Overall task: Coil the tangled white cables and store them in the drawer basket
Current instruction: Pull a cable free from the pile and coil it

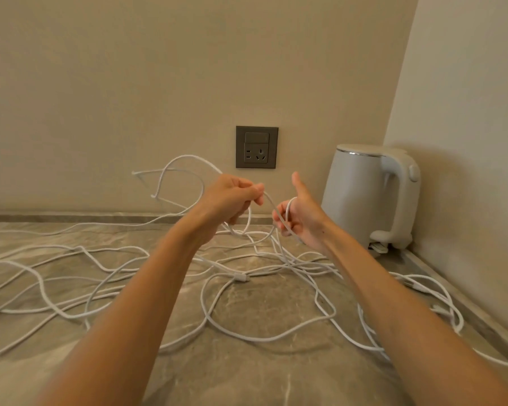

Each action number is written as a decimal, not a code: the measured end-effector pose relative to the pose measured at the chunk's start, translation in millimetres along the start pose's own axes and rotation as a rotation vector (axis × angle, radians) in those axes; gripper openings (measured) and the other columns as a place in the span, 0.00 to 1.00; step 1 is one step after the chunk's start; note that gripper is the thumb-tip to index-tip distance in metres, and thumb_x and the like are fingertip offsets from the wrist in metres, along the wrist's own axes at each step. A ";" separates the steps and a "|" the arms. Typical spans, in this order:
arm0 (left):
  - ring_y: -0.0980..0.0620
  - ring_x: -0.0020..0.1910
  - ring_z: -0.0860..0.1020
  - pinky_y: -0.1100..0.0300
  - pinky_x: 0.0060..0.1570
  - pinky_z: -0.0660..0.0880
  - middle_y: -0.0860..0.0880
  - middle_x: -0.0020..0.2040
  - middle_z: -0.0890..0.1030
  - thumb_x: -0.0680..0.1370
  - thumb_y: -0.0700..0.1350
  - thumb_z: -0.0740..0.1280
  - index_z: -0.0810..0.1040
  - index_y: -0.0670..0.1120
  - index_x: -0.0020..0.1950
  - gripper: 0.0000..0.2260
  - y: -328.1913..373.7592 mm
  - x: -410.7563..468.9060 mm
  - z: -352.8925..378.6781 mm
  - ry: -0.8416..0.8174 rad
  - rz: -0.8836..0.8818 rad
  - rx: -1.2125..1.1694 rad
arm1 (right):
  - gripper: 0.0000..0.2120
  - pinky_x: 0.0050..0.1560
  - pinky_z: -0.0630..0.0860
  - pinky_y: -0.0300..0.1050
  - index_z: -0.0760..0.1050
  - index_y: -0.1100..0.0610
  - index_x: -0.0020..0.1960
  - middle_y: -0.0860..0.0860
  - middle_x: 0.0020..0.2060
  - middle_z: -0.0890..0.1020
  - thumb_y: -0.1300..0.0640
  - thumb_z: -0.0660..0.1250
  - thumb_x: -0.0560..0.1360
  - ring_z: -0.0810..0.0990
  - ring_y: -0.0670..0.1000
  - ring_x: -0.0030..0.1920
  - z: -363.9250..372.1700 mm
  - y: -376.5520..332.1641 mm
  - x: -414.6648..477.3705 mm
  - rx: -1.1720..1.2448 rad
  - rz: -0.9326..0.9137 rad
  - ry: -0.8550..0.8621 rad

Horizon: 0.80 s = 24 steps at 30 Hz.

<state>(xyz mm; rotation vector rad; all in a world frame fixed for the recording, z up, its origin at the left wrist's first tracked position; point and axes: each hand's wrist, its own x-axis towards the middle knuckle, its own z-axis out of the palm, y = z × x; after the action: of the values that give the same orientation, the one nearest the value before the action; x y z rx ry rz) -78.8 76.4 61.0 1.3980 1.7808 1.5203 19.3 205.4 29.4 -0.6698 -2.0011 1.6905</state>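
Note:
Tangled white cables [217,323] sprawl in loose loops over the grey marbled countertop [261,376]. Both hands are raised above the tangle near the back wall. My left hand [229,200] pinches a strand between thumb and fingers, and loops of that cable [173,171] arch up to its left. My right hand [298,215] has the same strand wound over its palm, fingers curled round it and thumb pointing up. A white connector [241,278] lies on the counter below the hands. No drawer basket is in view.
A white electric kettle [370,194] stands in the back right corner, close to my right hand. A dark wall socket [257,147] sits on the wall behind the hands. Cable loops reach the counter's left and right edges.

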 end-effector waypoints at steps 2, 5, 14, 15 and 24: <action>0.60 0.19 0.58 0.68 0.21 0.56 0.56 0.19 0.63 0.80 0.45 0.61 0.75 0.44 0.33 0.16 0.1 0.0 2.4 0.051 0.038 0.029 | 0.39 0.27 0.63 0.39 0.67 0.61 0.31 0.52 0.21 0.69 0.32 0.35 0.76 0.65 0.46 0.22 4.7 -0.2 -0.6 -0.052 0.008 -0.035; 0.60 0.19 0.58 0.68 0.21 0.57 0.53 0.22 0.64 0.79 0.47 0.61 0.76 0.45 0.33 0.16 0.2 2.2 5.3 0.119 0.096 0.073 | 0.38 0.26 0.61 0.39 0.64 0.59 0.29 0.49 0.19 0.66 0.31 0.34 0.75 0.62 0.47 0.22 9.2 -1.2 -1.5 -0.027 0.043 -0.132; 0.59 0.20 0.63 0.61 0.26 0.60 0.51 0.23 0.66 0.79 0.49 0.60 0.73 0.46 0.31 0.17 -21.2 14.0 7.1 0.279 0.204 0.286 | 0.40 0.20 0.60 0.35 0.69 0.57 0.24 0.48 0.15 0.69 0.26 0.39 0.70 0.58 0.46 0.19 14.9 -7.0 -8.5 0.642 0.185 -0.940; 0.59 0.19 0.63 0.63 0.24 0.61 0.50 0.25 0.67 0.80 0.49 0.58 0.72 0.47 0.31 0.18 -24.6 13.5 8.9 0.233 0.160 0.271 | 0.40 0.22 0.61 0.37 0.70 0.59 0.27 0.50 0.17 0.70 0.27 0.41 0.70 0.60 0.47 0.21 14.8 -7.0 -5.6 0.762 0.180 -1.020; 0.57 0.19 0.60 0.64 0.21 0.68 0.48 0.26 0.61 0.82 0.43 0.51 0.63 0.45 0.34 0.16 -31.9 -3.1 41.5 -0.388 -0.242 0.217 | 0.36 0.18 0.61 0.40 0.66 0.60 0.26 0.53 0.17 0.66 0.30 0.47 0.75 0.56 0.46 0.22 -2.1 -5.4 -6.8 1.336 0.065 -0.566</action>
<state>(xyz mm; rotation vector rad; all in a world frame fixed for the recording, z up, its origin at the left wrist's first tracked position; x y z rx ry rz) -57.2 97.2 18.0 1.3995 1.8219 0.8843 25.4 202.1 34.9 0.2605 -0.6384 2.8494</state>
